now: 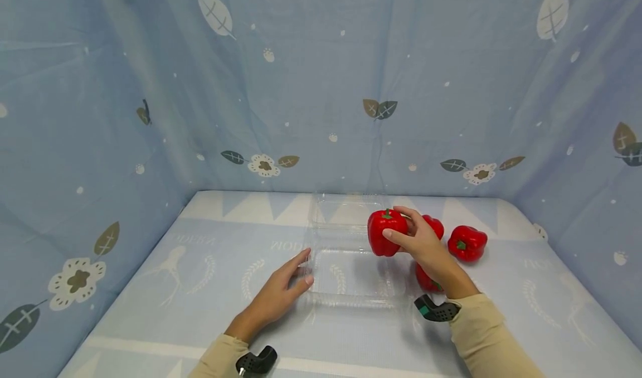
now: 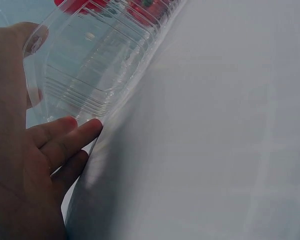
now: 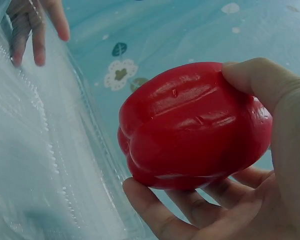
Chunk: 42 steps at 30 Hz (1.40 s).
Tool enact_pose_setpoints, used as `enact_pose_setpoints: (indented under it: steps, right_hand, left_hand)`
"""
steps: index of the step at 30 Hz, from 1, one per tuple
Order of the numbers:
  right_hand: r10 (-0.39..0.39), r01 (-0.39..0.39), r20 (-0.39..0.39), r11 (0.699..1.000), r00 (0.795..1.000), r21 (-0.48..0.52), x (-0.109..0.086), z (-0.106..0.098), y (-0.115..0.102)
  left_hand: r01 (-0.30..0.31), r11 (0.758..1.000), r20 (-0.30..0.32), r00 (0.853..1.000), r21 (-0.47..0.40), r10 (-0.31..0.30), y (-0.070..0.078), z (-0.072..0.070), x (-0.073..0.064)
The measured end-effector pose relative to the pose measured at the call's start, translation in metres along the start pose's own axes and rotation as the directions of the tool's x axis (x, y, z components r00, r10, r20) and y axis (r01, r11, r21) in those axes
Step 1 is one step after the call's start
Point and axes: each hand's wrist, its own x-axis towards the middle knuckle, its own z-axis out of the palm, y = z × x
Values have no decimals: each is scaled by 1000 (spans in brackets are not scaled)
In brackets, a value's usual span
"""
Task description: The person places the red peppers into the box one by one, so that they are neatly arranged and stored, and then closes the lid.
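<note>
The right hand (image 1: 425, 245) is pinching a red pepper (image 1: 383, 234), the thumb pressing on the near side and the fingers supporting it from the other side. The pepper is standing upright in the grip, its green stem pointing up, and it is hanging in the air near the right side of a clear plastic box (image 1: 346, 301). The box is lying on the tabletop (image 1: 165, 316) with its lid (image 1: 346, 206) standing open at the far side.

The left hand (image 1: 277, 295) is resting at the left edge of the box, its fingers and thumb spreading apart and reaching lightly against the plastic; the left wrist view is showing fingertips touching or almost touching the wall.

Three more red peppers are lying to the right of the box. One (image 1: 467, 244) is sitting farthest right, its stem facing forward; another (image 1: 434, 227) is showing partly behind the right hand, and a third (image 1: 424, 279) is peeking out beside the right wrist. Beige sleeves (image 1: 494, 336) are covering both forearms, and a blue curtain (image 1: 321, 60) with leaves and flowers is hanging behind everything.
</note>
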Motion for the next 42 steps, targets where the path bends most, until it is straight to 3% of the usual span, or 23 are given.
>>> enact_pose_setpoints:
  steps: [4,14,21,32,42]
  right_hand:
    - [8,-7,18,1000,1000,-13,2,4,-2]
    - [-46,57,118,994,992,-97,5,15,3]
    - [-32,56,157,987,987,-149,6,22,5]
    - [12,32,192,974,981,-226,10,29,-5]
    - [-9,65,206,963,978,-263,14,35,-5]
  left_hand:
    - [5,1000,-1,1000,-2,-5,0,0,1]
    - [15,1000,12,1000,-15,-15,1,1,2]
    - [9,1000,11,1000,-6,-9,0,1,2]
    - [7,1000,4,1000,-16,-7,1,-1,2]
    - [-7,1000,8,1000,-17,7,0,0,1]
